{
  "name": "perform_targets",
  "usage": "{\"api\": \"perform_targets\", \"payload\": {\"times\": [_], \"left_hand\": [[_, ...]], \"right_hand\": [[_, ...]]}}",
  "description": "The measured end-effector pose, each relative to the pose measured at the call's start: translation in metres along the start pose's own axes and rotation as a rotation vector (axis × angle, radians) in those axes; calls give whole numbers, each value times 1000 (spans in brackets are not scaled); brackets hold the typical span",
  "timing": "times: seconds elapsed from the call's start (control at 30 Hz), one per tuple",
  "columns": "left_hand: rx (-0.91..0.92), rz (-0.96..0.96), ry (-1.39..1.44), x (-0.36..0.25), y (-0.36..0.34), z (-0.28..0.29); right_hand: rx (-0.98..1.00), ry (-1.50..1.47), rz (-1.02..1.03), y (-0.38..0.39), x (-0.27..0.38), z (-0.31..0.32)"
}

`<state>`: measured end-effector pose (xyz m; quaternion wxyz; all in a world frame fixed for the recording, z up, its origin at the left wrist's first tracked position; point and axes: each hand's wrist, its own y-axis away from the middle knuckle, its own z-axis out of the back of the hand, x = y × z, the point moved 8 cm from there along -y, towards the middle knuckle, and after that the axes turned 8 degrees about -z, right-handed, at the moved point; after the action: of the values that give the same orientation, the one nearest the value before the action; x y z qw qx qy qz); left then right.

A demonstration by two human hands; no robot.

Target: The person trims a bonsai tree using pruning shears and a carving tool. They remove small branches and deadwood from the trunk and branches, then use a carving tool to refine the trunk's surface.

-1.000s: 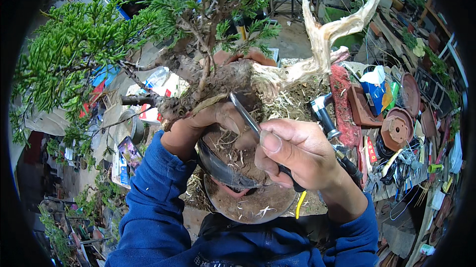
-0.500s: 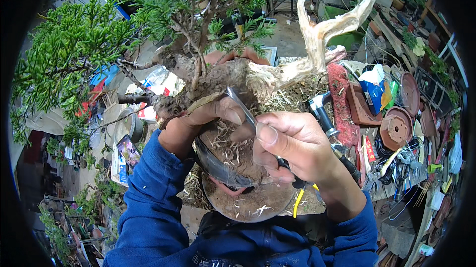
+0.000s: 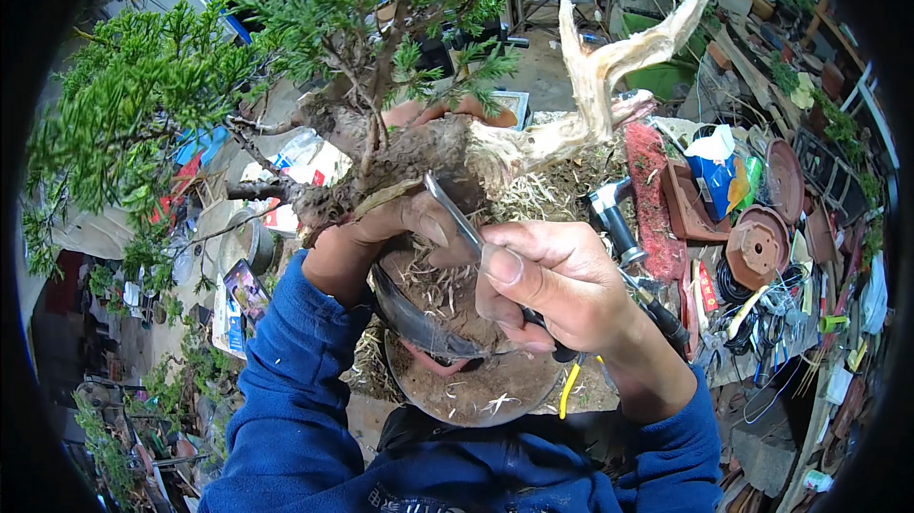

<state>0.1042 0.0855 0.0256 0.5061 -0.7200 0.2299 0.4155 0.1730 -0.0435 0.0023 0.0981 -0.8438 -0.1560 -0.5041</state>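
A juniper bonsai leans across the view, its gnarled brown trunk [image 3: 409, 156] running into pale, stripped deadwood [image 3: 595, 94] at the right. From below, my left hand [image 3: 405, 223] grips the trunk's underside, its fingers partly hidden by bark. My right hand [image 3: 552, 275] is closed round a slim metal carving tool [image 3: 449, 207]; its bright tip lies at the bark just above my left thumb. The handle is mostly hidden in my palm. Beneath both hands are soil and wood shavings in a pot [image 3: 419, 318] with dark plastic at its side, standing on a round turntable [image 3: 476, 404].
A black-and-silver tool [image 3: 617, 218] lies beside a red fibrous mat [image 3: 649, 189] at the right. Beyond are clay pots [image 3: 759, 246], a blue packet [image 3: 716, 175] and cables. Green foliage [image 3: 143, 104] fills the upper left. A phone [image 3: 246, 289] stands at the left.
My right hand and the carving tool have shifted slightly left. The deadwood has also moved a little left and down in view. Both grips are kept.
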Motion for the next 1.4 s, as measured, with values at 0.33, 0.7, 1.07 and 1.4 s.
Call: {"api": "perform_targets", "payload": {"times": [0.33, 0.7, 1.07, 1.4], "left_hand": [[-44, -69, -254, -11, 1, -6], [-104, 32, -382, -17, -5, 5], [-175, -19, -522, -30, -3, 3], [-62, 20, -371, -27, -2, -4]], "right_hand": [[-4, -56, -61, -4, 3, 1], [-386, 290, 152, 3, 14, 3], [-790, 772, 498, 18, 17, -25], [-423, 116, 94, 7, -2, -12]]}}
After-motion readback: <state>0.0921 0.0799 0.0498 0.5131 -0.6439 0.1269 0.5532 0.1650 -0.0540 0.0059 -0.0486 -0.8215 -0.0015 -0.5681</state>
